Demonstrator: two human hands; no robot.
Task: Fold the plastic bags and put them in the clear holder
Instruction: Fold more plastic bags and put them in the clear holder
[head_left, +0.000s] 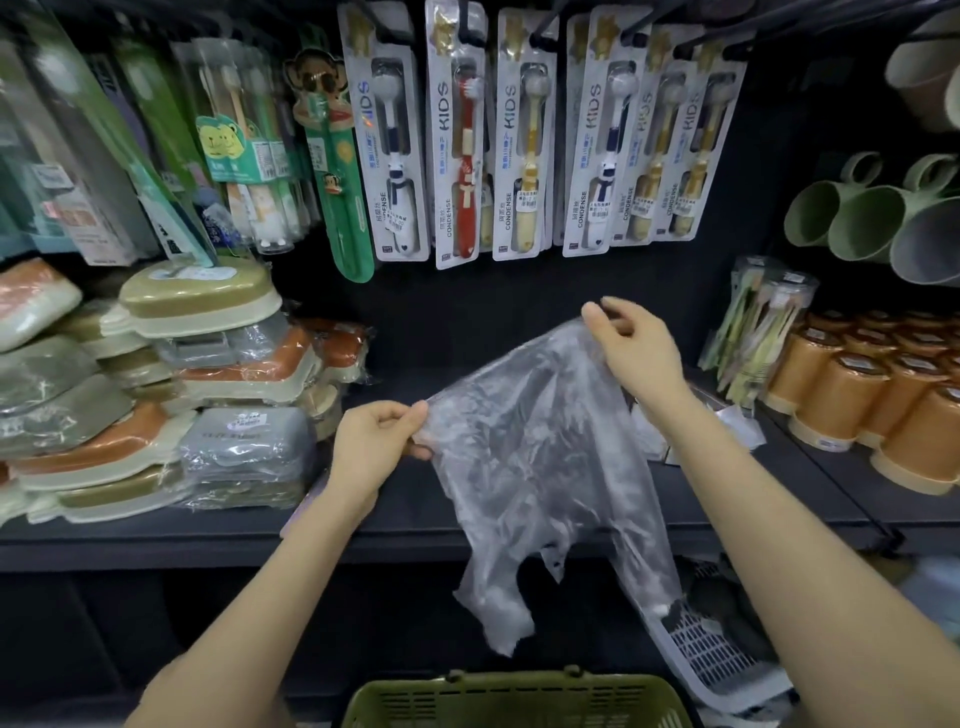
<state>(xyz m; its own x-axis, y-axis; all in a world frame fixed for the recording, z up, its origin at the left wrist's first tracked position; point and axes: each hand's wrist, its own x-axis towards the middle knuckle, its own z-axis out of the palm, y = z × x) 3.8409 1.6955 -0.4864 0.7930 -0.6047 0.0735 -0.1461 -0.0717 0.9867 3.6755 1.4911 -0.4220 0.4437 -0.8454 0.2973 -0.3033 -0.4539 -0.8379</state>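
We see the plastic bag (530, 457) as thin, clear film, creased all over and catching soft glints. The shelf board (405, 535) looks matt and dark; we cannot tell metal from painted board. The toothbrush packs (457, 140) are glossy clear blisters over printed card. The soap boxes (244, 447) are smooth plastic in shiny, wrinkled wrap. The orange cups (831, 400) look smooth with a dull sheen, the green mugs (862, 223) matt. The green basket (514, 701) and the white tray (711, 660) are moulded, slotted plastic.
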